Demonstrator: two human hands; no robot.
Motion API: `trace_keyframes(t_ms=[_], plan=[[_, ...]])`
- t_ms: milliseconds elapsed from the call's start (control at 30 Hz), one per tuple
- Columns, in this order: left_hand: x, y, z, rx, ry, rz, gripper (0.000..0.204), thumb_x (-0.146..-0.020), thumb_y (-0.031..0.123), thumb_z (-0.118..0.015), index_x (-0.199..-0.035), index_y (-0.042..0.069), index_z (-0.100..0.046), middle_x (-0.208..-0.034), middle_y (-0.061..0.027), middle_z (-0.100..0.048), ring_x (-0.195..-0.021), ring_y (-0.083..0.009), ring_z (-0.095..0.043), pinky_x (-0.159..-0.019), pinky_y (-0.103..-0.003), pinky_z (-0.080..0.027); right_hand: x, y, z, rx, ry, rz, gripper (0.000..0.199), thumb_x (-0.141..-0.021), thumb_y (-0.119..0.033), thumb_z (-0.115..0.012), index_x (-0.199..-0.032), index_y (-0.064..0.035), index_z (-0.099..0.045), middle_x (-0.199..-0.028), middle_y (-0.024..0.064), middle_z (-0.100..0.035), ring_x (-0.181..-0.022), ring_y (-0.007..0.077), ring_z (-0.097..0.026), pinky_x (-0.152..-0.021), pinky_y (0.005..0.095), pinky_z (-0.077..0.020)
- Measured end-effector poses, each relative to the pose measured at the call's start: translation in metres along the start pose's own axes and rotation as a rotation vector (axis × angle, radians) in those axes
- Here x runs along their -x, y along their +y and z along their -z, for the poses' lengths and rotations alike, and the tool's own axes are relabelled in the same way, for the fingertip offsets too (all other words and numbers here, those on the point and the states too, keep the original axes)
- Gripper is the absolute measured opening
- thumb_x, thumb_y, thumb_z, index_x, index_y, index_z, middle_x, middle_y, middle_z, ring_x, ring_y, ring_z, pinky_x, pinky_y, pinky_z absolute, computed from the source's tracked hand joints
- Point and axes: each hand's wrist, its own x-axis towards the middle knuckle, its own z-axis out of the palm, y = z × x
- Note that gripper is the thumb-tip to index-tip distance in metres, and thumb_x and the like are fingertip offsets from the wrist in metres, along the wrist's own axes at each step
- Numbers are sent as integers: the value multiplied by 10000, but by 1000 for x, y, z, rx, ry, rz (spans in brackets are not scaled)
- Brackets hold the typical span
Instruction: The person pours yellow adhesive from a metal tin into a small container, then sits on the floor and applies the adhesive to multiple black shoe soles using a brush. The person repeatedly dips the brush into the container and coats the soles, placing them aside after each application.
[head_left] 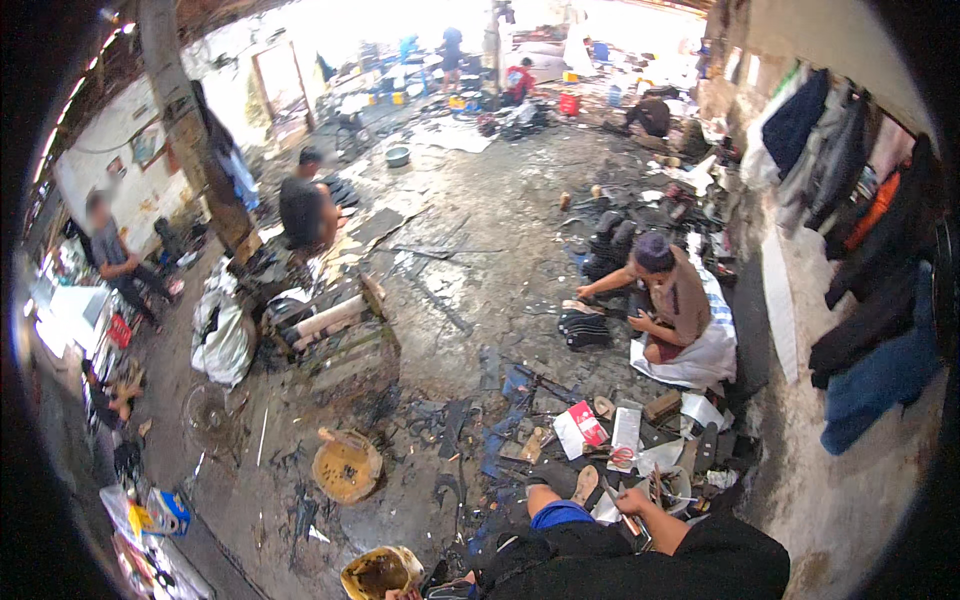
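My right hand (634,503) is in front of me at the lower right, its fingers closed round a slim thing too small to make out. Beside it lie a tan shoe sole (586,484) and red-handled scissors (622,457) on a white box (626,428). A red and white box (588,424) rests just beyond. Only a bit of my left hand (402,595) shows at the lower edge, next to a yellowish bucket (412,562) stained brown inside; its fingers are mostly hidden. My dark sleeve and blue shorts (560,514) fill the lower middle.
A round yellow tub (345,485) stands left of me. Beyond it are a worn block with rollers (350,360) and a fan (212,418). A co-worker (680,300) sits ahead right by stacked dark shoe parts (583,326). Clothes (850,150) hang along the right wall.
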Motion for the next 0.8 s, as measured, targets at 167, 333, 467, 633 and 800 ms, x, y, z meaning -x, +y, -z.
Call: trace_keyframes(t_ms=[167,333,467,633,800], plan=[[-5,70,-90,682,241,360,221,-815,197,-596,-640,101,-503,-655,-81,-540,-577,-237,-506,-642,-355,-503,-35,46,-36,-256,-199,-218,212,-816,-205,-666,-808,5,-691,-700,75,-657,-606,192,-650,-500,359,-529],[-55,44,-124,779,302,320,118,-821,234,-648,-778,133,-608,-716,-70,-621,-692,-266,-592,-789,-455,-516,-152,1,-17,-314,-455,-285,285,-769,-321,-745,-806,-38,-735,-747,88,-680,-670,218,-677,-498,395,-520],[-82,84,-230,755,390,235,271,-759,161,-633,-1000,45,-588,-964,-124,-578,-933,-332,-608,-933,-547,-531,-263,-109,55,-374,-249,42,58,-876,-81,-621,-885,-72,-677,-699,55,-629,-619,197,-641,-487,370,-503],[-114,93,-263,884,462,153,251,-809,162,-603,-1014,21,-572,-1031,-136,-570,-1026,-358,-617,-988,-582,-488,-299,-333,176,-634,-119,421,289,-932,-86,-609,-1198,27,-585,-829,84,-641,-625,167,-644,-491,298,-497],[-156,117,-303,853,528,212,320,-792,132,-622,-1091,60,-532,-1103,-142,-527,-1062,-323,-561,-997,-609,-481,-353,-404,218,-647,-147,454,222,-954,-126,-591,-1151,-28,-620,-782,44,-620,-585,132,-589,-472,287,-465]])
